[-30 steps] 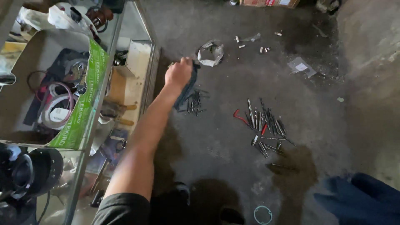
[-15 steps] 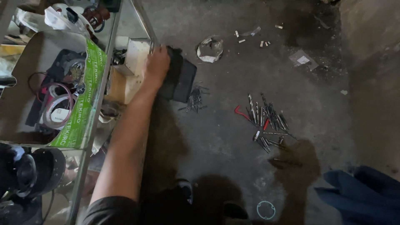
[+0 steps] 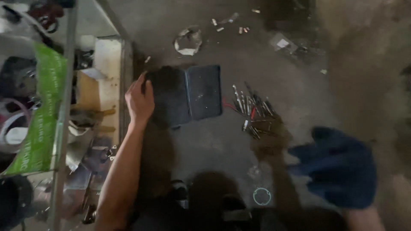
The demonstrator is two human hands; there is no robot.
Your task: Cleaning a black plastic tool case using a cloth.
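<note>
My left hand [image 3: 139, 99] grips the left edge of a dark, flat folding case [image 3: 186, 94] that lies spread in two halves on the grey floor. To its right lies a pile of metal bits and small tools [image 3: 252, 110], some with red parts. My right hand [image 3: 340, 167] wears a blue glove and hovers at the lower right, fingers apart, holding nothing. It is blurred.
A metal shelf frame [image 3: 64, 111] on the left holds a green sheet [image 3: 40, 124], coiled cables and boxes. A crumpled scrap [image 3: 187, 40] and small bits of debris lie on the floor farther off. A thin ring [image 3: 261, 196] lies near my feet.
My left hand pulled the dark case toward the shelf and it now lies spread flat. My gloved right hand rose into view at the lower right.
</note>
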